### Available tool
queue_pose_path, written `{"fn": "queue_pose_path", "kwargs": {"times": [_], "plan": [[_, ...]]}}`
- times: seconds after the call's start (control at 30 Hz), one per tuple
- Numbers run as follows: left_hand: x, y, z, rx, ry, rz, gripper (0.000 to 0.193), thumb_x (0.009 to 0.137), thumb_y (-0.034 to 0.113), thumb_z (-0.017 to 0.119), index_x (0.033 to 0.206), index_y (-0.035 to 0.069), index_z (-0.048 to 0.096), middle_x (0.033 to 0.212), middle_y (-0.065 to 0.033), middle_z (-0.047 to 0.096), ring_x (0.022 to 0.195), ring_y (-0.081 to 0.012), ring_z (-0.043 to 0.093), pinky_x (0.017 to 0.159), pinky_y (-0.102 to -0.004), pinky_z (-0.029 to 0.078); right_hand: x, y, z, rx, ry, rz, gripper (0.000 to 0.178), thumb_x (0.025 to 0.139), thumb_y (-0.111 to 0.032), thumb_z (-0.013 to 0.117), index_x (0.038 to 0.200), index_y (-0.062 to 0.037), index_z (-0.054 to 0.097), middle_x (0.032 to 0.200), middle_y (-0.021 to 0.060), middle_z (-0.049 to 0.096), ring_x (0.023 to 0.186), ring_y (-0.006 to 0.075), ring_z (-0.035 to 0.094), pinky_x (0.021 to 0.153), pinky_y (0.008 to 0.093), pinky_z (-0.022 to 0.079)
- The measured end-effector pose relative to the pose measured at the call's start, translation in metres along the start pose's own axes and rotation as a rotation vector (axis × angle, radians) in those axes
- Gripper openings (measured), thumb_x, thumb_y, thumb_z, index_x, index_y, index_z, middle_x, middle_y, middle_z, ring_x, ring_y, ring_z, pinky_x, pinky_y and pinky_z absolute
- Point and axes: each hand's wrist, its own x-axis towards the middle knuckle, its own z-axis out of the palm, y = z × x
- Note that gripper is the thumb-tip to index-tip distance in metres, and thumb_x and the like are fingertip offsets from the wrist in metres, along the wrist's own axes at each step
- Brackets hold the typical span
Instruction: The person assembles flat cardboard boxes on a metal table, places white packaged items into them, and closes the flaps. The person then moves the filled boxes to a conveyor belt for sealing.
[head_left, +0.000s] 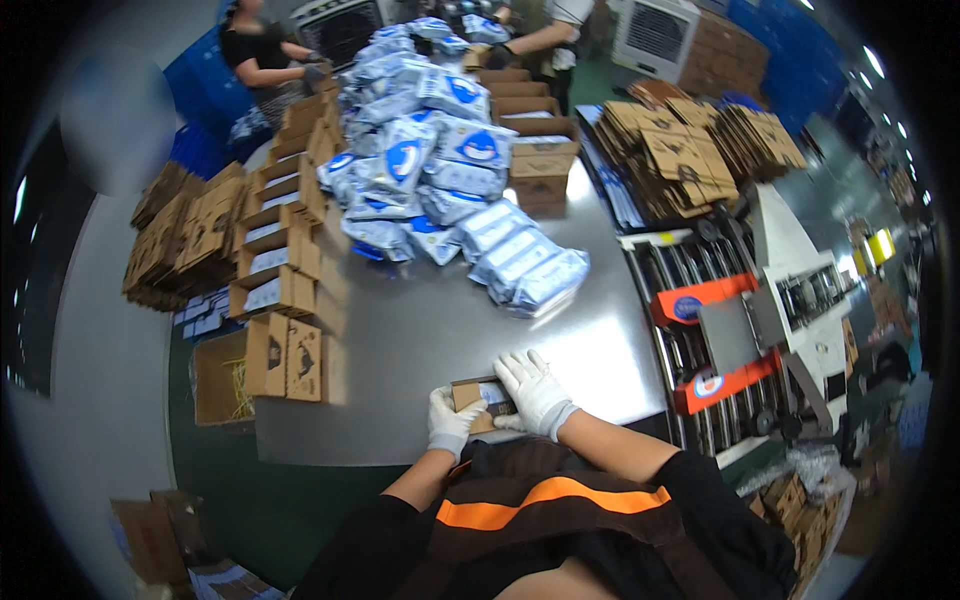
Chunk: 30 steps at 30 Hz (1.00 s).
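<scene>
A small open cardboard box sits in front of me at the near edge of the metal table, with something white and pale blue showing inside it. My left hand, in a white glove, grips the box's left side, its fingers over the near edge. On the right, my gloved right hand lies against the box with its fingers stretched out and its thumb toward me. Beyond my hands, several white and blue packets lie side by side at the front of a large heap of packets.
Filled open boxes line the table's left side; more boxes stand beyond the heap. Flattened cartons are stacked at the right, above a roller machine with orange arms. Two people work at the far end.
</scene>
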Motion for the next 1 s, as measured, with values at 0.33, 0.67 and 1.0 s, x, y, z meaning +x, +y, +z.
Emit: {"fn": "queue_pose_path", "kwargs": {"times": [0.33, 0.67, 1.0], "plan": [[0.001, 0.043, 0.243, -0.046, -0.456, 0.221, 0.069, 0.092, 0.029, 0.075, 0.141, -0.007, 0.044, 0.133, -0.0279, 0.057, 0.123, -0.0338, 0.058, 0.106, -0.0413, 0.047, -0.183, 0.189, 0.009, -0.137, -0.006, 0.315, 0.066, 0.089, -0.009, 0.055, 0.152, -0.0053, 0.04, 0.159, 0.0191, 0.041, 0.149, 0.0322, 0.038, 0.123, 0.05, 0.028], [0.029, 0.125, 0.268, 0.3, -0.949, 0.298, 0.079, 0.096, 0.042, 0.067, 0.155, 0.0, 0.037, 0.15, -0.0269, 0.049, 0.137, -0.0396, 0.051, 0.118, -0.0431, 0.037, -0.206, 0.197, -0.044, -0.079, 0.17, 0.527, 0.057, 0.083, -0.007, 0.065, 0.139, -0.003, 0.053, 0.146, 0.0213, 0.052, 0.138, 0.0404, 0.047, 0.118, 0.0487, 0.036], [0.113, 0.054, -0.28, 0.971, 0.786, -0.025, 0.072, 0.085, 0.031, 0.08, 0.147, 0.012, 0.049, 0.133, -0.0203, 0.063, 0.122, -0.0363, 0.061, 0.105, -0.0447, 0.047, -0.13, 0.054, 0.03, 0.626, -0.116, 0.811, 0.036, 0.094, -0.016, 0.067, 0.128, -0.0039, 0.066, 0.126, 0.0177, 0.069, 0.112, 0.0323, 0.069, 0.097, 0.0393, 0.054]]}}
